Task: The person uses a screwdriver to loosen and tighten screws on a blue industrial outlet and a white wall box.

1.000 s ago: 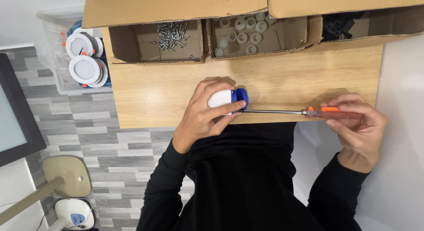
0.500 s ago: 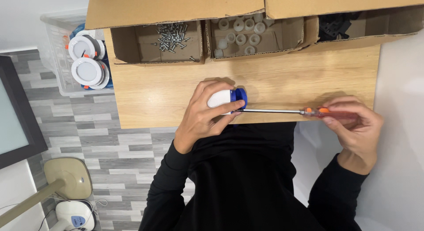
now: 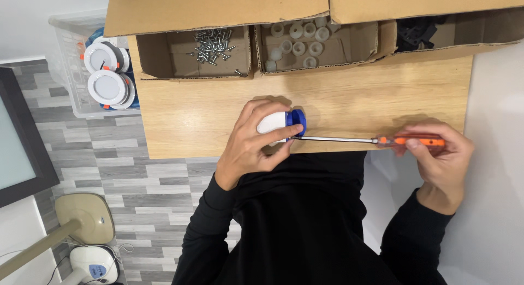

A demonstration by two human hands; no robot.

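Little is shifting since the earlier frames: both hands are keeping their places, and the screwdriver (image 3: 371, 139) is still lying level along the front edge of the desk (image 3: 355, 99). The left hand (image 3: 255, 142) is curling around a white and blue cylindrical part (image 3: 283, 123), fingers wrapping its top and thumb pressing from below, so the part is resting on its side on the desk. The right hand (image 3: 439, 162), well to the right of that part and past the desk's right corner, is pinching the orange handle of the screwdriver between thumb and fingers. The thin metal shaft is running leftward from the handle, its tip meeting the blue end of the part. Behind the part, at the far edge of the desk, a cardboard box (image 3: 305, 12) is standing open with three compartments: screws (image 3: 212, 44) in the left one, small white rings (image 3: 297, 42) in the middle one, dark pieces (image 3: 415, 31) in the right one. Left of the desk, a clear plastic bin (image 3: 68, 72) is holding round white lamp fixtures (image 3: 106, 72).
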